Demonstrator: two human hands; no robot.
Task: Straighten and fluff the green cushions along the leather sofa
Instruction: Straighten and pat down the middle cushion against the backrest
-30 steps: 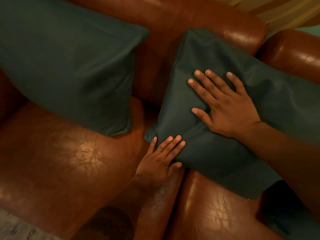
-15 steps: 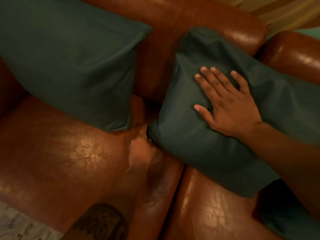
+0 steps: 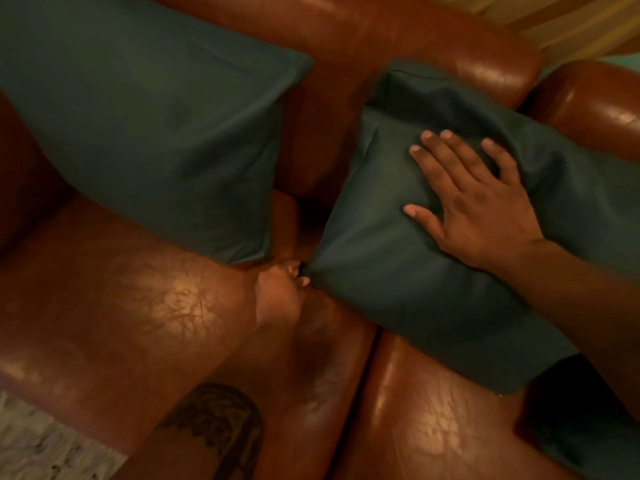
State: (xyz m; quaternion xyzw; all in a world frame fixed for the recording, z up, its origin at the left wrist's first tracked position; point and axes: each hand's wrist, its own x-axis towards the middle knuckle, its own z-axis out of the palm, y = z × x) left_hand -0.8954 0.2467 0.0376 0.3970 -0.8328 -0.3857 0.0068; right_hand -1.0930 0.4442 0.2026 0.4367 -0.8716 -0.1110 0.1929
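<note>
Two dark green cushions lean on the brown leather sofa (image 3: pixel 104 306). The left cushion (image 3: pixel 149 126) rests against the backrest over the left seat. The right cushion (image 3: pixel 398 289) lies tilted across the seam between the two seats. My right hand (image 3: pixel 474 202) lies flat on its upper face, fingers spread and straight. My left hand (image 3: pixel 280 289) pinches that cushion's lower left corner, fingers curled around the fabric tip. A third piece of green fabric (image 3: pixel 588 438) shows at the lower right, partly hidden by my right arm.
The sofa's backrest (image 3: pixel 398 36) runs along the top and a padded armrest (image 3: pixel 595 98) sits at the upper right. A pale patterned rug (image 3: pixel 38 445) shows at the lower left, in front of the seat edge.
My left hand slid from lying flat on the right cushion's lower edge to its corner and closed on it. The cushion shifted slightly up and right; my right hand stayed pressed on it.
</note>
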